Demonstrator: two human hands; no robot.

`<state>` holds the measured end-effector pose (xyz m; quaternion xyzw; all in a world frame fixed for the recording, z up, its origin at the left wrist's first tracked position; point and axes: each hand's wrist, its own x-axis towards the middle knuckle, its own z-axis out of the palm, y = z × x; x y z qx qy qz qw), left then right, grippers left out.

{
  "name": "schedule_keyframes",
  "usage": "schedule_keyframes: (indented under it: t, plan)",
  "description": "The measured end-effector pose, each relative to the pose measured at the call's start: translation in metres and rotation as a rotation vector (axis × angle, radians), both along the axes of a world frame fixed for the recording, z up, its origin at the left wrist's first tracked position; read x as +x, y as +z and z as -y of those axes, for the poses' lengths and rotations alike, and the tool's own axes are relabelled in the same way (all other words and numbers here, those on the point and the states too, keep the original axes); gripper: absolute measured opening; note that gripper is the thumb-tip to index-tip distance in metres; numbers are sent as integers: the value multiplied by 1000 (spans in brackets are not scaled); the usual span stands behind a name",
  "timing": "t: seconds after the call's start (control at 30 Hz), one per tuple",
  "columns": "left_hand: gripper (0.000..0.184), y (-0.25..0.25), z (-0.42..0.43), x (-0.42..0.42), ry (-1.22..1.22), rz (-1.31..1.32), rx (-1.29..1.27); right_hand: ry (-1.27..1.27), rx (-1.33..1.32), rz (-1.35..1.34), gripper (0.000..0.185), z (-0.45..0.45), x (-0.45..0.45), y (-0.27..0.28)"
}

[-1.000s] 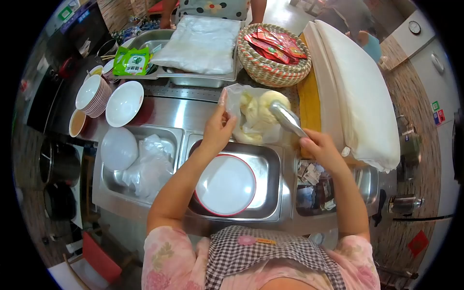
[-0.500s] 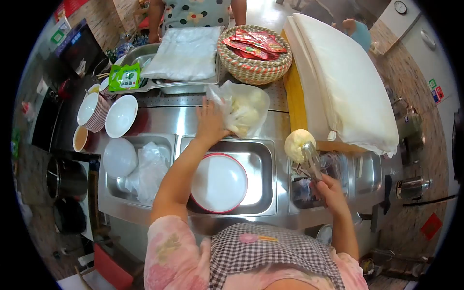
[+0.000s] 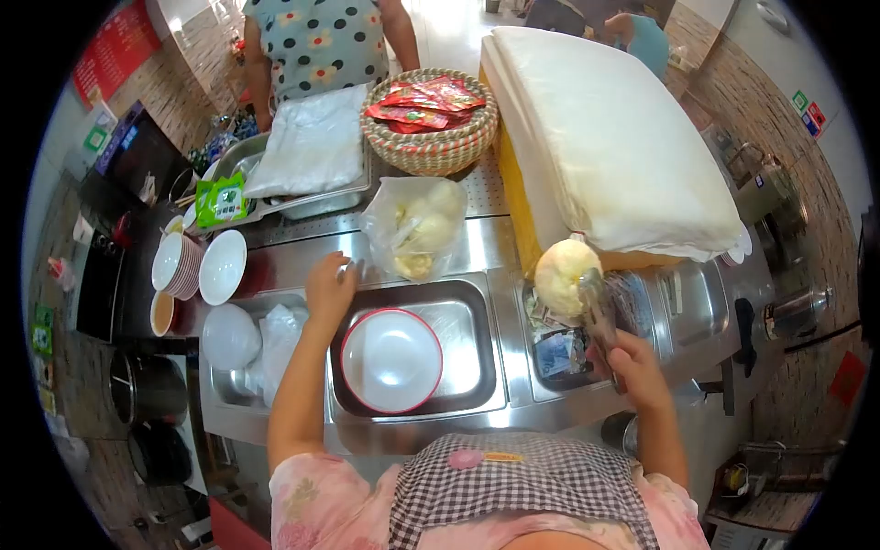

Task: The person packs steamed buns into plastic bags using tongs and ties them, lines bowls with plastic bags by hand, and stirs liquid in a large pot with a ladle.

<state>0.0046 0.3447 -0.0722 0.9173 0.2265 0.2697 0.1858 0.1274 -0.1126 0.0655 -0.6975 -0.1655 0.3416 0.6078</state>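
Above the right end of a stainless-steel worktop (image 3: pixel 477 246), seen from the wearer's own eyes, a pale round bun (image 3: pixel 562 273) is gripped at the ends of metal tongs (image 3: pixel 601 323). The right hand (image 3: pixel 636 368) holds the tongs, its fingers closed around the handle. Beneath the bun and tongs is a recessed compartment with banknotes (image 3: pixel 561 352) in it. The left hand (image 3: pixel 330 289) is open, its fingers loosely parted, over the worktop near the upper left corner of a sunken steel pan (image 3: pixel 469 316); whether it touches the metal is hard to tell. Inside that pan sits a round white bowl (image 3: pixel 391 360) with a red rim. Just beyond the pan, a translucent plastic bag (image 3: pixel 414 227) with pale buns inside lies on the worktop. Behind the bag stands a woven basket (image 3: pixel 431 152) filled with red packets (image 3: pixel 429 103), and to its left a stack of clear plastic sheets or bags (image 3: pixel 312 139) rests on a steel tray. On the right is a large block covered by white cloth (image 3: pixel 623 151), yellow fabric showing along its side. At the far left are stacked bowls (image 3: pixel 178 266) and a single white bowl (image 3: pixel 223 268). Across the worktop stands a person in a polka-dot top (image 3: pixel 321 48).
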Motion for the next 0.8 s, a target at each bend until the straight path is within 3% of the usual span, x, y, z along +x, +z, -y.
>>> schedule_keyframes:
  t: [0.07, 0.13, 0.2, 0.23, 0.3, 0.37, 0.57, 0.67, 0.77, 0.8]
  plan:
    - [17, 33, 10, 2, 96, 200, -26, -4, 3, 41, 37, 18, 8, 6]
    - [18, 78, 57, 31, -201, 422, 150, -58, -4, 80, 46, 31, 9, 13]
    - [32, 119, 118, 69, -532, 372, 194, -87, -6, 128, 58, 44, 15, 17]
    - [48, 128, 141, 88, -663, 320, 264, -104, -3, 159, 64, 50, 19, 20]
    - [56, 151, 183, 123, -816, 268, 332, -155, 5, 170, 50, 62, 22, 30]
    - [55, 160, 203, 153, -849, 242, 406, -169, 19, 159, 41, 80, 29, 34]
    - [42, 160, 205, 209, -847, 397, 738, -223, -92, 122, 51, 139, 39, 35]
    - [35, 196, 192, 228, -833, 618, 808, -157, -62, 111, 56, 154, 48, 32]
    - [34, 245, 176, 250, -798, 771, 796, -110, -162, 344, 70, 150, 81, 42]
    - [33, 260, 173, 254, -785, 787, 777, -117, -166, 390, 65, 144, 93, 50]
